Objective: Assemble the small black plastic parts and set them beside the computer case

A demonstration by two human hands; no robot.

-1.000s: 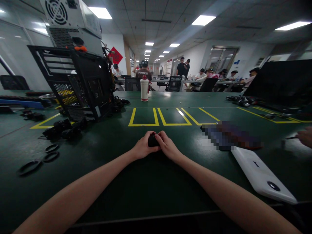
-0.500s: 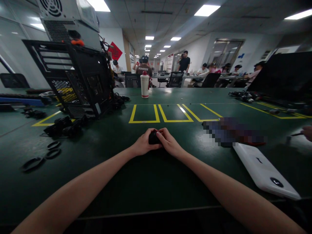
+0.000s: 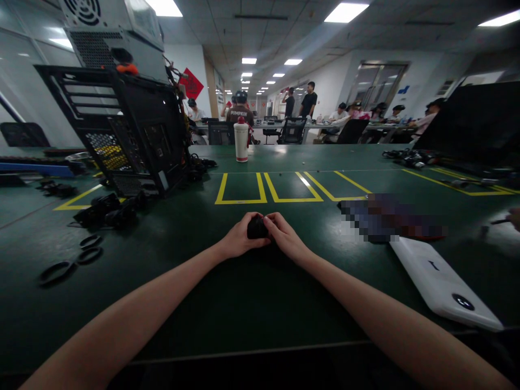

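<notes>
A small black rounded object (image 3: 257, 227) is between my two hands, just above or on the green table; its exact kind does not show. My left hand (image 3: 238, 238) wraps it from the left, with the thumb along its near side. From the right, my right hand (image 3: 284, 235) grips its edge, thumb on top and fingers curled behind. Its far side and underside are hidden by my fingers. Left of my hands, several black rings (image 3: 90, 255) lie on the table.
An open black computer case (image 3: 134, 135) stands at the left, black parts (image 3: 108, 210) before it. A white tumbler (image 3: 241, 142) stands ahead beyond yellow tape outlines (image 3: 241, 202). At right lie a white device (image 3: 444, 281) and a blurred patch (image 3: 390, 219); another person's hand (image 3: 515, 218) shows at the edge.
My right thumb and fingers have shifted slightly right on the black object, showing a little more of it. My left hand is nearly still. A second standing person now shows in the background.
</notes>
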